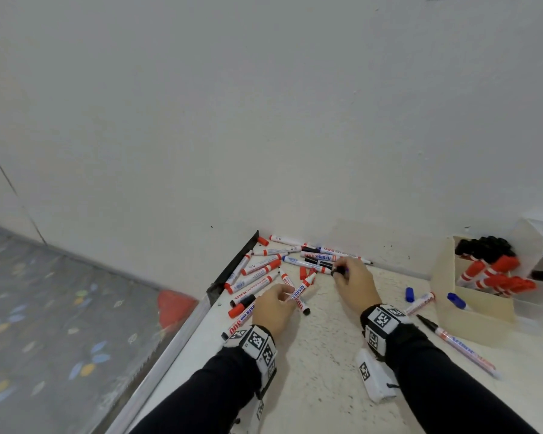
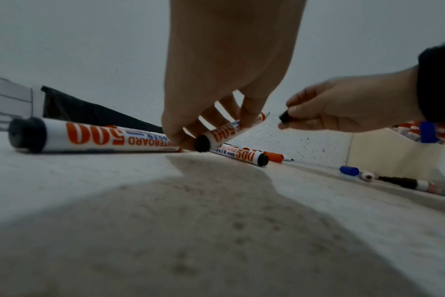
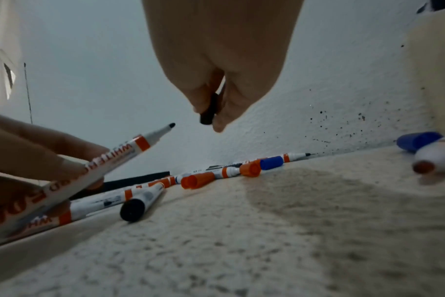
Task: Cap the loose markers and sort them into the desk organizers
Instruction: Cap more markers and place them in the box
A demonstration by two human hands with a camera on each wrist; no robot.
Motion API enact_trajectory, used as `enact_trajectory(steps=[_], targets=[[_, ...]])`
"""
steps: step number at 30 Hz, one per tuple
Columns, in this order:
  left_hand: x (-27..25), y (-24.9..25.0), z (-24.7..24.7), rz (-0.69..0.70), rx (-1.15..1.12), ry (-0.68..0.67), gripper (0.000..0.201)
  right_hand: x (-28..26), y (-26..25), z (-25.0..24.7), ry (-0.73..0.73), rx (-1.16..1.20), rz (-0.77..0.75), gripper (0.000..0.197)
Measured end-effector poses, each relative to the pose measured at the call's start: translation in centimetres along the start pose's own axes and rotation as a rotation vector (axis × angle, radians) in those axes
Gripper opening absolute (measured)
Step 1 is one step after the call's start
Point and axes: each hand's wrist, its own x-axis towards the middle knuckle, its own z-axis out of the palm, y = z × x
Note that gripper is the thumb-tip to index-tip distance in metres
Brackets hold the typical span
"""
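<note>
Both sleeved forearms reach in over the table [image 1: 320,355], nearest the head camera. Left hand [image 1: 275,305] has fingers curled around an uncapped black whiteboard marker [image 1: 300,294], its tip raised and pointing toward the right hand; the butt end is low, near the table. Right hand [image 1: 355,283] pinches a black cap [image 1: 337,270] between thumb and fingertips, just beyond the marker's tip, not touching it. Loose markers pile [image 1: 264,267] lies scattered behind the hands against the wall corner, with orange caps [image 3: 197,180] lying among them. Blue cap [image 1: 409,294] and two more markers lie on the table to the right. Cream organizer box [image 1: 470,311] stands at the right, holding capped red and black markers upright-tilted; one blue-capped marker leans in its front section.
</note>
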Motion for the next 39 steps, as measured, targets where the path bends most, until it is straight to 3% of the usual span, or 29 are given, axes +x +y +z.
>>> enact_trajectory(steps=[3, 13, 17, 18, 21, 24, 28, 31, 36, 39], targets=[[-0.4, 0.1, 0.3, 0.075, 0.103, 0.017, 0.024, -0.9, -0.8, -0.9, -0.014, 0.159, 0.013, 0.018], [-1.6, 0.4, 1.1, 0.119, 0.112, -0.01, 0.024, -3.1, 0.8, -2.2, -0.117, 0.199, 0.052, 0.03], [-2.1, 0.6, 1.4, 0.124, 0.119, -0.04, 0.027, -3.9, 0.9, -2.4, -0.242, 0.186, 0.099, 0.012], [-2.3, 0.8, 1.4, 0.13, 0.111, -0.068, 0.027, -4.1, 0.8, -2.5, -0.238, 0.171, 0.117, 0.009], [-3.0, 1.6, 1.7, 0.126, 0.063, -0.179, 0.026, -4.4, 0.7, -2.5, -0.242, 0.064, 0.198, 0.038], [-3.5, 2.6, 1.9, 0.149, 0.151, -0.274, 0.029, -4.6, 0.1, -2.5, -0.205, 0.057, 0.25, 0.044], [-3.9, 3.9, 1.3, -0.127, -0.141, -0.63, 0.04, -5.2, 0.0, -3.1, -0.181, 0.14, 0.171, 0.043], [-3.6, 3.9, 1.0, -0.194, -0.213, -0.749, 0.043, -5.9, 0.1, -3.7, -0.183, 0.202, 0.105, 0.04], [-3.4, 4.9, 1.8, -0.139, -0.097, -0.686, 0.046, -5.6, 0.4, -5.0, -0.279, 0.118, 0.08, 0.036], [-2.7, 5.0, 2.2, -0.031, 0.084, -0.479, 0.06, -5.4, 1.2, -5.7, -0.275, 0.015, 0.076, 0.037]])
